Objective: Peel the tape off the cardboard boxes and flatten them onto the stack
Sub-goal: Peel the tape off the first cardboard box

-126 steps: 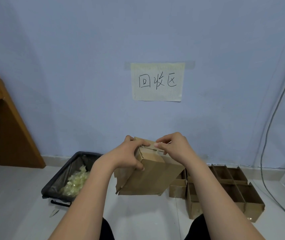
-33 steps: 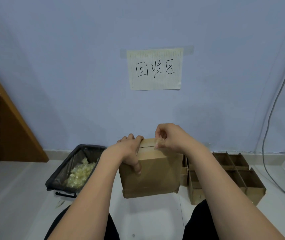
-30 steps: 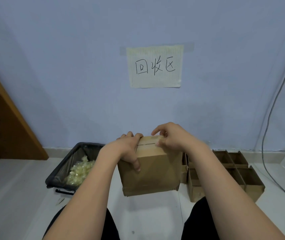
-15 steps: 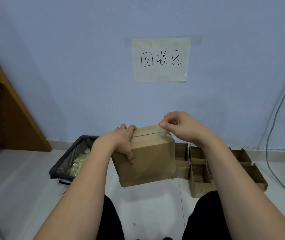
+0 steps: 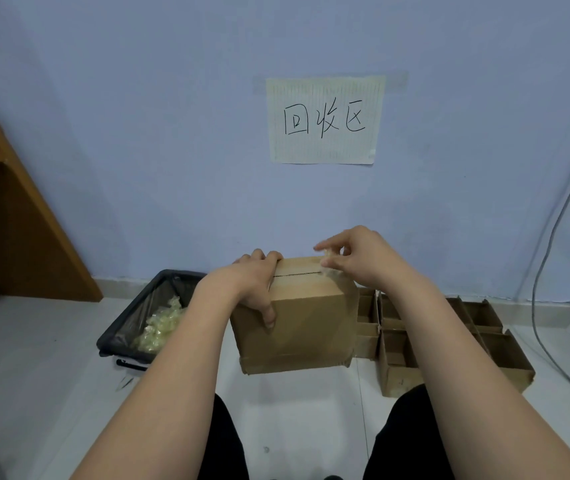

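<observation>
My left hand clamps the cardboard box from its left top edge, fingers curled over the far side and the thumb pressed down its near face. My right hand sits at the box's top right corner, thumb and forefinger pinched on a small lifted end of clear tape, the other fingers loosely curled.

I count one box in hand, held in the air in front of me, above the floor. To the right of the box, on the floor, stands a cluster of open cardboard boxes against the wall; I cannot count them surely. Left of the box sits one black bin holding a heap of crumpled tape. One paper sign hangs on the wall above the box.

The box is plain brown, closed, a dark slit running along its top seam, its lower corners frayed.
</observation>
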Motion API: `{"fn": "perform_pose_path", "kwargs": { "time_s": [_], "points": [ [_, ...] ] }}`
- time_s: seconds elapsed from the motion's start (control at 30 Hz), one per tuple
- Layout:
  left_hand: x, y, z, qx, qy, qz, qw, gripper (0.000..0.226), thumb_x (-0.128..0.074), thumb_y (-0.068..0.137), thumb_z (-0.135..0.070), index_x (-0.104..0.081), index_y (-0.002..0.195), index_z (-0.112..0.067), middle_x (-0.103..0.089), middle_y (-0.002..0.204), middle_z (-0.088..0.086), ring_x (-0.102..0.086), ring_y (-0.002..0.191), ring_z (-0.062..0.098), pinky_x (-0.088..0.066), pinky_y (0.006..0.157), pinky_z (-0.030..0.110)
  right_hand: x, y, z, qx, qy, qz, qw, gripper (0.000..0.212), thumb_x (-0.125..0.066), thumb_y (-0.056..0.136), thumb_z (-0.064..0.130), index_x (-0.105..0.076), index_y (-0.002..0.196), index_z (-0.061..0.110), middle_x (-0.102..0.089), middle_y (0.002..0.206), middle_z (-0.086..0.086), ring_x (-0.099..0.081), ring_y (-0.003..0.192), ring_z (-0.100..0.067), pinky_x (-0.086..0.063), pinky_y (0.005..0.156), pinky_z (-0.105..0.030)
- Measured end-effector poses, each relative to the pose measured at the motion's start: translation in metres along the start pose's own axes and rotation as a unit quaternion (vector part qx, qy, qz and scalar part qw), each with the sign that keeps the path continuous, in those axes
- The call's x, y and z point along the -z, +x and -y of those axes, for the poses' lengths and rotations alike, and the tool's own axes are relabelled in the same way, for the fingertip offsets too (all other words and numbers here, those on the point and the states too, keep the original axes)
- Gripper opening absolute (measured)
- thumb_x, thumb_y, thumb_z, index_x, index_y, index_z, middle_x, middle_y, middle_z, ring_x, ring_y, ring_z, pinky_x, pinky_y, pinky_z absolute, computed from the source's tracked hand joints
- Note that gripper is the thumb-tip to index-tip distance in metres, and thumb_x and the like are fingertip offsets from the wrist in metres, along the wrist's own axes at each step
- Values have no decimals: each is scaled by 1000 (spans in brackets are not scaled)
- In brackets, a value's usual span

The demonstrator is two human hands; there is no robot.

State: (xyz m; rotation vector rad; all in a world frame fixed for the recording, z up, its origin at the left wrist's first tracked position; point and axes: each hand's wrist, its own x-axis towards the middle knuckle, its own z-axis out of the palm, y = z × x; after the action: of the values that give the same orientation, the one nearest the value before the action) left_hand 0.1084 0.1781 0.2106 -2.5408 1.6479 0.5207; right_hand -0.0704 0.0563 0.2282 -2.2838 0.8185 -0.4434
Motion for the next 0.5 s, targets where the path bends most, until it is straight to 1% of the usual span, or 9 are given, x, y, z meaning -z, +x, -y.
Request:
{"fn": "perform_pose_path", "kwargs": {
  "time_s": [0.07, 0.13, 0.23, 0.3, 0.37, 0.43, 0.5],
  "points": [
    [0, -1, -1, -1, 7, 14, 1000, 126, -94, 62, -37, -12, 157, -34, -33, 144, 2, -33, 139, 29, -47, 103, 51, -1, -1, 0, -19, -10, 15, 1000, 10, -77, 83, 22, -78, 91, 27, -66, 84, 9, -57, 79, -4, -38, 61, -14],
    [1, -2, 0, -3, 16, 23, 1000, 129, -94, 63, -37, -6, 158, -39, -31, 146, 4, -31, 141, 30, -46, 105, 52, 1, -2, -1, -28, 10, 20, 999, 6, -82, 79, 21, -78, 83, 22, -71, 80, 10, -62, 82, -7, -39, 59, -15],
    [1, -2, 0, 0, 20, 19, 1000, 129, -94, 62, -37, -7, 157, -40, -31, 145, 3, -30, 141, 30, -46, 105, 54, 3, -5, 0, -29, 34, 23, 999, 11, -87, 74, 23, -78, 80, 23, -73, 87, 3, -65, 89, -9, -42, 62, -21],
    [1, -3, -2, -1, 18, 21, 1000, 127, -94, 62, -36, -9, 156, -38, -32, 143, 4, -33, 139, 30, -47, 104, 52, 2, -5, 2, -33, 49, 31, 998, 14, -88, 72, 27, -77, 80, 26, -73, 90, -1, -65, 90, -9, -44, 65, -23],
    [0, -3, -5, -5, 12, 24, 1000, 124, -93, 63, -36, -11, 155, -34, -34, 140, 4, -38, 135, 28, -49, 101, 51, 0, -5, 4, -27, 66, 31, 997, 16, -89, 70, 31, -76, 80, 26, -72, 91, 2, -65, 89, -9, -46, 69, -24],
    [-1, -3, -8, -8, 1, 17, 1000, 119, -91, 65, -38, -13, 154, -30, -36, 139, 3, -43, 129, 27, -51, 99, 50, -3, -4, 6, -13, 76, 21, 997, 19, -89, 70, 33, -75, 80, 25, -70, 96, 6, -66, 91, -7, -48, 74, -24],
    [-1, -2, -10, -18, -18, 3, 1000, 116, -88, 68, -39, -10, 154, -32, -36, 140, 1, -45, 127, 26, -50, 99, 50, -5, -3, 7, -3, 81, 21, 996, 15, -86, 74, 30, -75, 82, 23, -71, 103, 5, -67, 92, -7, -51, 77, -23]
  ]
}}
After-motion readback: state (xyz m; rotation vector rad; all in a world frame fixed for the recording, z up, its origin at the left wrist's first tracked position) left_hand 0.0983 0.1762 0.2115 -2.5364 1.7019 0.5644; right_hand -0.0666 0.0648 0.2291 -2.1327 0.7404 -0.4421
